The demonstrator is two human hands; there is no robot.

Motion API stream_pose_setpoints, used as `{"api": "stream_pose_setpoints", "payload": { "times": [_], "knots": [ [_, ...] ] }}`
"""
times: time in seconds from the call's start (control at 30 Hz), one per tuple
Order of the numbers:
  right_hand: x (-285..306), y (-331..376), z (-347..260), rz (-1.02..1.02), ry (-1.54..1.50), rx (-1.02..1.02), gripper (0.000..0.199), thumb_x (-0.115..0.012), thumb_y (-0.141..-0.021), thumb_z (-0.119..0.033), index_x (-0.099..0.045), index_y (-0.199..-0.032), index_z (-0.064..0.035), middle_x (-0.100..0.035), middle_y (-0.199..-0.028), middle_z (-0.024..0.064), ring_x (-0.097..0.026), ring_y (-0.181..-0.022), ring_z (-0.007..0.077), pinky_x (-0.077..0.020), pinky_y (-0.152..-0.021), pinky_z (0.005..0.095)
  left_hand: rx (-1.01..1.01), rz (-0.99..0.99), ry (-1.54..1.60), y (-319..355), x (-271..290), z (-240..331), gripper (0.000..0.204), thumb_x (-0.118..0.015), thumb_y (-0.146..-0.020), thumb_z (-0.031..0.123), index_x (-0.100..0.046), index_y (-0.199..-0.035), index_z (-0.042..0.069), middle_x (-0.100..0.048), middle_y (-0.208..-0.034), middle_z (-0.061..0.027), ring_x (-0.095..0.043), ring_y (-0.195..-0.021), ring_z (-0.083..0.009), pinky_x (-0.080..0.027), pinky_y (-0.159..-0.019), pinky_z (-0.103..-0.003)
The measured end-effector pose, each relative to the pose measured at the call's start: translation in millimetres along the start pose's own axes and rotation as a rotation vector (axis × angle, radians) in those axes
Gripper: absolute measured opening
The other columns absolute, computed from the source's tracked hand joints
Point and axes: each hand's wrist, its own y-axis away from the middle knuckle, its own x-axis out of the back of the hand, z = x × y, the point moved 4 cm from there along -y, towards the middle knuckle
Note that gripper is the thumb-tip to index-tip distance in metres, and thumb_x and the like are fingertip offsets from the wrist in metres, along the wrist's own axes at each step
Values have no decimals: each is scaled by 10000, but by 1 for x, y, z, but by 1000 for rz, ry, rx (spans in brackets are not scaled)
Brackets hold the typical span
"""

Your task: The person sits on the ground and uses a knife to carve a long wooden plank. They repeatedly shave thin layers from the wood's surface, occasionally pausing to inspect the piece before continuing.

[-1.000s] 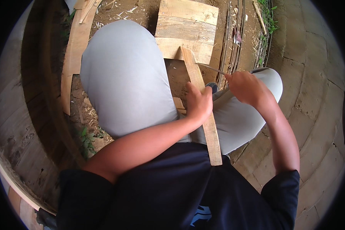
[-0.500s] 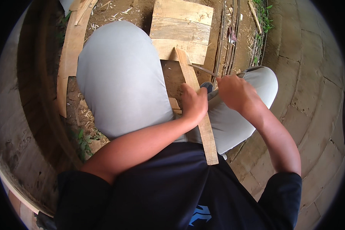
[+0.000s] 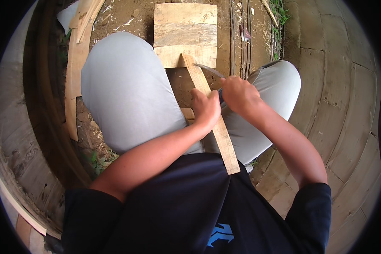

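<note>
Right hand (image 3: 241, 95) nearer strip (image 3: 225, 146); shavings (image 3: 129, 20) on dirt (image 3: 138, 10).

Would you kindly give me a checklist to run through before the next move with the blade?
1. Left hand gripping the wooden strip: ok.
2. Right hand closed on the curved blade's near end: ok; any handle is hidden.
3. Blade meeting the strip near its far end: ok.
4. Left hand off the blade: ok, it grips lower down.
5. Strip's far end supported by the plank block: cannot tell.
6. Blade sharp: cannot tell.
</note>
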Motion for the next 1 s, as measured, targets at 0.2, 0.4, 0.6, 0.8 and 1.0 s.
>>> {"api": "stream_pose_setpoints", "payload": {
  "times": [0.2,0.4,0.6,0.8,1.0],
  "knots": [
    [-20,-74,1,13,145,139,248,-564,-926,-183,-741,-1024,-38,-734,-1057,155,-706,-1038,343,-589,-834,423,-13,-30,2,4,0,-1,436,-606,-832,192,-423,-1061,-131,-575,-1051,-377,-590,-1020,-497,-437,-923,-511],
    [8,-19,32,74,412,493,227,-511,-979,-146,-676,-1033,-1,-666,-841,118,-683,-784,288,-551,-649,405,51,-14,53,-2,-2,-12,408,-584,-848,209,-441,-1065,-105,-588,-986,-273,-624,-924,-320,-505,-792,-435],
    [3,11,42,201,497,568,185,-529,-974,-142,-654,-1030,-16,-575,-701,39,-630,-687,199,-521,-565,331,50,-40,77,1,0,-5,446,-603,-822,160,-410,-1128,-101,-575,-1051,-254,-617,-923,-325,-486,-861,-435],
    [15,14,25,20,279,351,367,-402,-1042,-205,-682,-920,1,-712,-892,182,-715,-868,355,-588,-743,446,19,-29,42,0,-4,-12,444,-597,-817,135,-383,-1137,-86,-554,-1076,-277,-604,-945,-361,-486,-833,-441],
    [15,14,13,-132,97,102,406,-389,-1054,-242,-697,-923,-11,-725,-981,188,-711,-955,346,-589,-773,427,55,-48,68,1,-5,-14,417,-581,-828,130,-371,-1119,-82,-537,-1087,-306,-577,-987,-407,-449,-838,-461]
  ]
}}
